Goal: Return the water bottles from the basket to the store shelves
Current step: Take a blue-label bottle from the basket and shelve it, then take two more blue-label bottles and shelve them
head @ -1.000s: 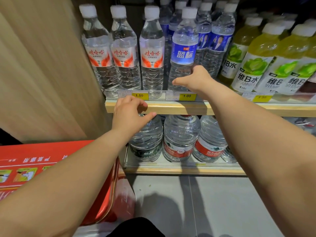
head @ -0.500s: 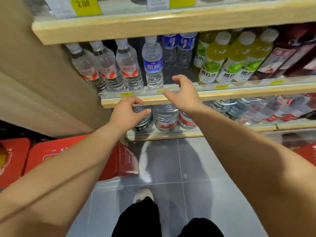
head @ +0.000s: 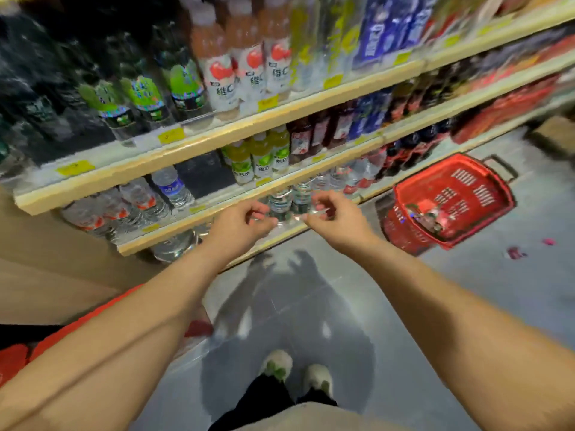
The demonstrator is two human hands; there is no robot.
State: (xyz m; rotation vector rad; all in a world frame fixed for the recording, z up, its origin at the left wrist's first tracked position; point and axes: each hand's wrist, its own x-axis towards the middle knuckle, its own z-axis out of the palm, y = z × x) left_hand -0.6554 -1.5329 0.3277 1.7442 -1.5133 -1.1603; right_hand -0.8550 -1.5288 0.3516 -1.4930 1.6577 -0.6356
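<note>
A red shopping basket (head: 485, 188) stands on the floor to the right, with at least one bottle (head: 427, 217) lying in it. Water bottles (head: 137, 199) stand on the lower wooden shelf (head: 199, 209), among them one with a blue label (head: 172, 188). Large water jugs (head: 281, 202) fill the bottom shelf. My left hand (head: 239, 227) and my right hand (head: 334, 220) hover in front of the shelf edge, fingers loosely curled and apart, holding nothing. The picture is blurred.
Upper shelves carry green, yellow, red and blue drink bottles (head: 245, 63). Red cases (head: 62, 331) sit on the floor at the left under a beige panel (head: 46, 275). My shoes (head: 294, 370) stand on grey tiles. Small red scraps (head: 515, 253) lie near the basket.
The view has swung right and back from the shelf, and the red basket has come into sight. Both hands have come off the shelf edge and hang free.
</note>
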